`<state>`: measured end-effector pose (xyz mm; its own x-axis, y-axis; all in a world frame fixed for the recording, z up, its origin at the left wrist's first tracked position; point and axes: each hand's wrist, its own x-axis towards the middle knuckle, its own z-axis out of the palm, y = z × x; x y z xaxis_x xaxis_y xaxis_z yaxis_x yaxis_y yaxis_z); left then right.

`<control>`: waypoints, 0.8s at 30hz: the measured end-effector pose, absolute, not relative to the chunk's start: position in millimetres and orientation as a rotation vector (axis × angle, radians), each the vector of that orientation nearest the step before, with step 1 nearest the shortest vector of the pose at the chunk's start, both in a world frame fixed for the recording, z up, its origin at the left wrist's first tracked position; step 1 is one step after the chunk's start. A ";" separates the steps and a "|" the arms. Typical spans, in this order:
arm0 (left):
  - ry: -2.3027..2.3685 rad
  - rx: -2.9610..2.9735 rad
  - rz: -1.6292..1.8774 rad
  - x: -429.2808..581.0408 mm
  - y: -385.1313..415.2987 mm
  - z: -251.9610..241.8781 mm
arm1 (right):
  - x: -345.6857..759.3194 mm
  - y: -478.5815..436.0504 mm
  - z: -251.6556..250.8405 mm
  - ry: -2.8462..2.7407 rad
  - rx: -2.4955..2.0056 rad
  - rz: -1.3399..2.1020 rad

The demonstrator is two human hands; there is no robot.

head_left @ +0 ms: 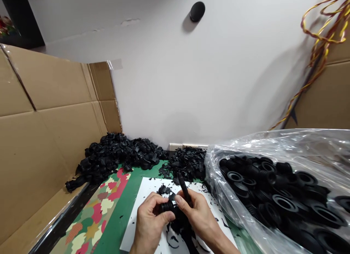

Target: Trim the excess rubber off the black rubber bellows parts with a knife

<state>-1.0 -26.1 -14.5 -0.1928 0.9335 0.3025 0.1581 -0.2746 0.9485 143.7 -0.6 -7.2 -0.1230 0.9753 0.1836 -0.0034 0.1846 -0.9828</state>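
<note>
Over a white sheet [138, 203], my left hand [147, 219] pinches a small black ribbed rubber boot [167, 206] between thumb and fingers. My right hand [201, 214] is closed around a slim black pen-shaped tool [183, 185], its upper end pointing up and away from me. Its lower tip is hidden by the hand, close to the boot's right side. Both hands are almost touching. Black rubber trimmings [175, 228] are scattered on the sheet beneath and between them.
At the right, a clear plastic bag [214, 177] holds many black ribbed rubber boots [286, 203]. Black rubber pieces [109, 159] are heaped at back left, shredded scraps [188, 161] behind the sheet. Cardboard [54, 137] walls the left side; twisted wires [321, 46] hang upper right.
</note>
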 end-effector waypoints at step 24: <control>1.534 1.536 1.307 6.7 -1.4 6.6 | 293.0 5.0 42.6 -1.533 -2.022 0.135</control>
